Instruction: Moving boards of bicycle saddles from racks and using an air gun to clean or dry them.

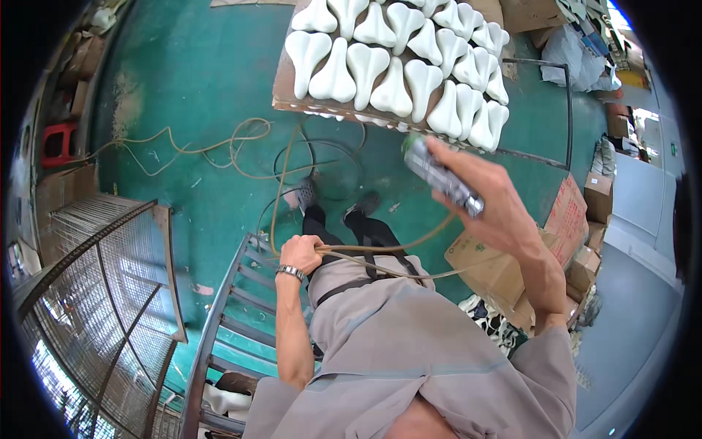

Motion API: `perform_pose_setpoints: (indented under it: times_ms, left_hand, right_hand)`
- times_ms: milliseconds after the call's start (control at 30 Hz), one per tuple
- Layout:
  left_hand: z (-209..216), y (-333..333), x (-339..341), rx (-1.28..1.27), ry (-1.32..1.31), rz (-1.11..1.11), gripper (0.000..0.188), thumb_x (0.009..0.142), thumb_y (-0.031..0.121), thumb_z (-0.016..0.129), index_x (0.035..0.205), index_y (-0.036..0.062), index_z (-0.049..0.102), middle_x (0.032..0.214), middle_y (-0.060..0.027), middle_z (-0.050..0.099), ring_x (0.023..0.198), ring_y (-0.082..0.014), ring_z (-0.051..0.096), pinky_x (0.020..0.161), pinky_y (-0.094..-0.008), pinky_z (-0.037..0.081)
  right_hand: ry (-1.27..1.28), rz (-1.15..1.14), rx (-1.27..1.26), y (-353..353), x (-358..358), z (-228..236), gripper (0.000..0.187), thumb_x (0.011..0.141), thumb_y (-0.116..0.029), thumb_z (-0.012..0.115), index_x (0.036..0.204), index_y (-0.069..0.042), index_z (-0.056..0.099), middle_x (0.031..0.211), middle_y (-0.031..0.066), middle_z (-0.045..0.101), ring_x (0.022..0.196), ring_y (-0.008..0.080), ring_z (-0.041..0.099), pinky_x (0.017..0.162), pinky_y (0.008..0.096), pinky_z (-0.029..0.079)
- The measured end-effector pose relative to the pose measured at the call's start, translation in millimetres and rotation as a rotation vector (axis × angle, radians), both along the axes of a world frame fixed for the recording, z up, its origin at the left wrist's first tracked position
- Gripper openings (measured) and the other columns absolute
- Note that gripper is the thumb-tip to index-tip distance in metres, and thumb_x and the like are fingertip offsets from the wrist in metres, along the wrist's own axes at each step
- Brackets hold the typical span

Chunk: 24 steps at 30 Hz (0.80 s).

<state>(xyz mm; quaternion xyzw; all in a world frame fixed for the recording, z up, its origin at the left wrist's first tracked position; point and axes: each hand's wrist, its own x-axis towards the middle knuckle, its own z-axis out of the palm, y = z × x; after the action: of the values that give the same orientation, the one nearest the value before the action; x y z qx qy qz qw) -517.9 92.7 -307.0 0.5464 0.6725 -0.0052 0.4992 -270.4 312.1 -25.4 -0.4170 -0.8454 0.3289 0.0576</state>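
My right hand is closed around a silver hand tool with a green end, blurred a little, held in the air just short of the near edge of a stack. My left hand, a metal watch at its wrist, grips a yellowish hose in front of my waist. The hose runs across my body toward the right hand; where it joins the tool is hidden. Rows of white, bicycle-saddle-shaped pieces lie on a cardboard layer ahead of me, more showing beneath.
Loops of hose lie on the green floor by my feet. At my left stand a metal rack and a wire mesh cage. Cardboard boxes sit at my right. A dark metal frame stands beyond the stack's right side.
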Motion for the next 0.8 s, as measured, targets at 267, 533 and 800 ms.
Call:
perform_pose_setpoints:
  times_ms: [267, 533, 800]
  left_hand:
    - [34.7, 5.1, -23.2, -0.109, -0.058, 0.076, 0.034, 0.093, 0.041, 0.073, 0.095, 0.0079, 0.081, 0.089, -0.0221, 0.075, 0.088, -0.0428, 0.072, 0.078, -0.0520, 0.056]
    - [57.3, -3.4, -29.4, -0.105, -0.432, 0.192, 0.023, 0.089, 0.023, 0.077, 0.098, 0.0022, 0.079, 0.084, -0.0196, 0.075, 0.080, -0.0315, 0.074, 0.071, -0.0407, 0.055]
    - [73.2, 6.2, -22.5, -0.181, -0.600, 0.189, 0.028, 0.091, 0.027, 0.081, 0.097, -0.0003, 0.077, 0.072, -0.0095, 0.072, 0.065, -0.0107, 0.061, 0.062, -0.0310, 0.050]
  right_hand:
    - [-0.212, 0.146, -0.084, 7.3, -48.1, -0.7, 0.081, 0.074, 0.011, 0.069, 0.151, -0.009, 0.054, 0.112, 0.0179, 0.071, 0.097, 0.0380, 0.069, 0.086, 0.0451, 0.054]
    - [-0.185, 0.077, -0.108, 20.5, -59.5, -6.0, 0.079, 0.075, 0.014, 0.066, 0.150, -0.009, 0.056, 0.116, 0.0190, 0.072, 0.101, 0.0375, 0.070, 0.089, 0.0415, 0.055]
    - [-0.081, 0.056, 0.098, 32.7, -56.1, -25.2, 0.085, 0.070, 0.010, 0.072, 0.150, -0.012, 0.055, 0.110, 0.0151, 0.072, 0.095, 0.0364, 0.070, 0.083, 0.0444, 0.055]
